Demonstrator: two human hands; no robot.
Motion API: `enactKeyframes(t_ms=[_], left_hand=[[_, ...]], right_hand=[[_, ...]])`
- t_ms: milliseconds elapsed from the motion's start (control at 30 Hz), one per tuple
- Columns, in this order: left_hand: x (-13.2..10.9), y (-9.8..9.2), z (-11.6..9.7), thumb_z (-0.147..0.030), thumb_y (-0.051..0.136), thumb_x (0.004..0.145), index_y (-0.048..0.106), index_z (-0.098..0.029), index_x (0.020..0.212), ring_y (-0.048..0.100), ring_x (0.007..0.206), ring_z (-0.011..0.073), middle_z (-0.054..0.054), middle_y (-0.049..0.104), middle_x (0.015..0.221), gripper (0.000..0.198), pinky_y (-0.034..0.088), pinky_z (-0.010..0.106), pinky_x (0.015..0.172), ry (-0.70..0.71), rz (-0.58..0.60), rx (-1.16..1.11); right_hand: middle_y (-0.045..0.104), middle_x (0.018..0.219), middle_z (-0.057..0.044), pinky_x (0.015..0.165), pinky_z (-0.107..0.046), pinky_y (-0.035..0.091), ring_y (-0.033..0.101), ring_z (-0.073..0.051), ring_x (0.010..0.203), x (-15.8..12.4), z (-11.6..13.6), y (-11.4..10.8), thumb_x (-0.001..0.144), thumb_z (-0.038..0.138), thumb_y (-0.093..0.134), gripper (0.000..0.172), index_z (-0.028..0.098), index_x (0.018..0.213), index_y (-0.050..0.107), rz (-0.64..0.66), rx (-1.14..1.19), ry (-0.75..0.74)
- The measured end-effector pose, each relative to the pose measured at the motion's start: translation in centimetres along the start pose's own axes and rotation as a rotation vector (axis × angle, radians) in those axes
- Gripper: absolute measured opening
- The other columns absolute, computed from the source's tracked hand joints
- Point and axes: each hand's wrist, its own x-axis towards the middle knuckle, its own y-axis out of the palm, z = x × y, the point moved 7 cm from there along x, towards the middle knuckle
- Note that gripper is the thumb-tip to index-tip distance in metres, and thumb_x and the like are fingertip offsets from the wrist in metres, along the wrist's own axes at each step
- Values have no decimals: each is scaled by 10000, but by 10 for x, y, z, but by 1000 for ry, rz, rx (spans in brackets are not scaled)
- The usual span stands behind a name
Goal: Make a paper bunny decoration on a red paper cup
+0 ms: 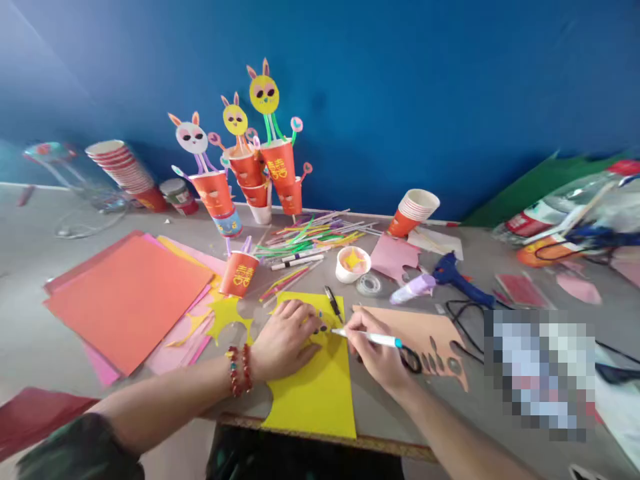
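Observation:
My right hand (373, 347) grips a white marker (375, 339) with a blue end, its tip beside small dark oval marks on yellow paper. My left hand (287, 337), with red bead bracelets at the wrist, lies over the yellow paper (320, 400), fingers bent and thumb apart, holding it down at the marks. Whether the marked part is a separate cutout is hard to tell, yellow on yellow. A black pen (333, 301) lies on the sheet's upper edge. Beside my right hand is a peach sheet (425, 327) with holes cut in it; black-handled scissors (412, 360) lie partly hidden by that hand.
Rabbit-faced figures on red paper cups (213, 190) stand by the blue wall. Coloured sticks (310, 237) lie in front. Orange paper (135, 300) is at left; a small white cup (353, 265), tape roll (369, 285), glue stick (413, 289) and blue glue gun (463, 281) are at right.

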Motion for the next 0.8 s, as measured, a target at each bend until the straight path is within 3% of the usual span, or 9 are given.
enactKeyframes(t_ms=[167, 300, 467, 800], left_hand=[[0, -1, 0, -315, 569, 922, 580, -197, 1195, 502, 1094, 294, 100, 592, 1195, 297, 420, 449, 931, 10, 20, -14], [1, -1, 0, -270, 560, 913, 578, -194, 1187, 500, 1089, 291, 100, 589, 1197, 285, 415, 447, 936, 17, 23, -19], [1, -1, 0, -268, 566, 905, 577, -192, 1182, 497, 1093, 292, 98, 588, 1189, 288, 408, 448, 946, 10, 16, -25], [1, 2, 0, -281, 573, 901, 574, -201, 1188, 496, 1086, 290, 93, 586, 1180, 298, 404, 445, 948, 4, 14, -40]], right_hand=[[484, 650, 48, 486, -238, 344, 449, -120, 528, -1, 4, -2, 951, 295, 509, 137, 223, 835, 508, 21, 70, 12], [533, 684, 34, 515, -243, 374, 494, -128, 555, -5, 15, -1, 936, 258, 552, 62, 219, 888, 551, 44, -17, -37], [556, 640, 35, 524, -243, 369, 505, -127, 541, -6, 24, 9, 905, 198, 550, 125, 224, 783, 540, 85, -108, -135], [487, 570, 55, 522, -242, 344, 479, -127, 522, -4, 20, 16, 867, 189, 539, 169, 228, 709, 494, 83, -212, -143]])
